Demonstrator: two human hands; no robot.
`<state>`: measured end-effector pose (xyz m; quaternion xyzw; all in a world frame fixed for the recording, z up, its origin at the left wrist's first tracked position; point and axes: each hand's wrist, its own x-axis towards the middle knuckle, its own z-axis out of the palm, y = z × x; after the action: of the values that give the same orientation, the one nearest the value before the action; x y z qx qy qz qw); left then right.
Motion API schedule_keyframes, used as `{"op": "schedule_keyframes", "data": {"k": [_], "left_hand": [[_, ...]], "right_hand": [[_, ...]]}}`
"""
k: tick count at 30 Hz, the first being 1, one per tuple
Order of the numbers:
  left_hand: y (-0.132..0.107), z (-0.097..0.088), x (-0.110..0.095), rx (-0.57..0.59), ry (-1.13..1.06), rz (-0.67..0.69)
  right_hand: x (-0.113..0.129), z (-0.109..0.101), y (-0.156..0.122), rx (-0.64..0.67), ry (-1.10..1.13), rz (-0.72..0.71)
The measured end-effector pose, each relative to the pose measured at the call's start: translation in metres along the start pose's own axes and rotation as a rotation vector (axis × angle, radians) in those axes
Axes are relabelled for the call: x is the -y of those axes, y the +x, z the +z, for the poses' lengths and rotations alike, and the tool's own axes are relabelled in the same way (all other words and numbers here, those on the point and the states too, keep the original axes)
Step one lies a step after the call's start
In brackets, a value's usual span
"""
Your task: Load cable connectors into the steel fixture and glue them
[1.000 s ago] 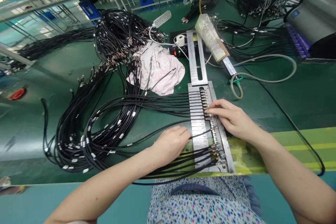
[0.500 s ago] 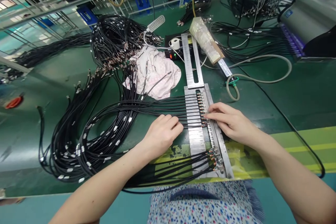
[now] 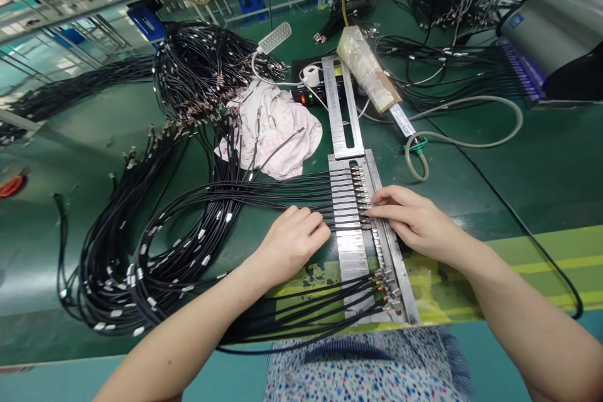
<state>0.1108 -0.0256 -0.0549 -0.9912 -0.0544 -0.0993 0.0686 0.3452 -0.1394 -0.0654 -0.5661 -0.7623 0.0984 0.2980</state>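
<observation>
A slotted metal fixture (image 3: 352, 250) lies on the green bench with black cables (image 3: 282, 198) laid across its slots, their brass connectors (image 3: 360, 191) lined along its right rail. My left hand (image 3: 292, 242) rests curled on the cables just left of the fixture, fingers pinched on one black cable. My right hand (image 3: 414, 220) lies on the fixture's right rail, fingers together and stretched, their tips pressing the connector ends. Several more cables (image 3: 330, 298) cross the fixture's near end.
A big coil of black cables (image 3: 155, 251) fills the left of the bench. A crumpled white cloth (image 3: 277, 129), a slotted metal bar (image 3: 343, 107), a small LED lamp (image 3: 274, 38), a black control box (image 3: 308, 91), a wrapped tool (image 3: 372, 75) with grey hose (image 3: 471, 138) sit behind. A grey machine (image 3: 551, 38) stands far right.
My left hand moved up from the fixture's lower part to the cables beside the filled slots, bringing a cable. The right hand stayed on the connectors. The view shifted slightly.
</observation>
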Motion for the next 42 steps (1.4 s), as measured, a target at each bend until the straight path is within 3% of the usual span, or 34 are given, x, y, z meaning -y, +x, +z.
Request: {"op": "schedule_keyframes", "data": {"k": [9, 14, 19, 25, 29, 33, 35, 38, 42], "left_hand": [[0.001, 0.006, -0.001, 0.024, -0.030, 0.004], [-0.003, 0.011, -0.005, 0.049, -0.062, -0.008], [-0.005, 0.012, -0.006, 0.110, -0.049, 0.021], [-0.007, 0.013, -0.013, 0.207, -0.274, -0.192], [-0.008, 0.013, -0.018, 0.199, -0.251, -0.240], [-0.011, 0.005, -0.028, 0.145, -0.162, -0.245], [-0.015, -0.003, -0.036, 0.149, -0.218, -0.224], [-0.025, -0.013, -0.046, 0.247, -0.399, -0.177], [-0.029, -0.017, -0.053, 0.357, -0.557, -0.240]], "right_hand": [[0.000, 0.003, -0.002, 0.065, -0.035, -0.033], [0.008, 0.009, 0.000, 0.179, -0.170, -0.105], [0.017, 0.014, -0.001, 0.195, -0.298, -0.084], [0.027, 0.016, 0.002, 0.234, -0.379, -0.019], [0.027, 0.016, 0.007, 0.264, -0.377, 0.017], [0.018, 0.016, 0.003, 0.250, -0.259, 0.009], [0.012, 0.016, -0.002, 0.206, -0.180, -0.002], [0.008, 0.014, -0.012, 0.105, -0.095, 0.004], [0.012, 0.011, -0.017, 0.022, -0.012, 0.021]]}}
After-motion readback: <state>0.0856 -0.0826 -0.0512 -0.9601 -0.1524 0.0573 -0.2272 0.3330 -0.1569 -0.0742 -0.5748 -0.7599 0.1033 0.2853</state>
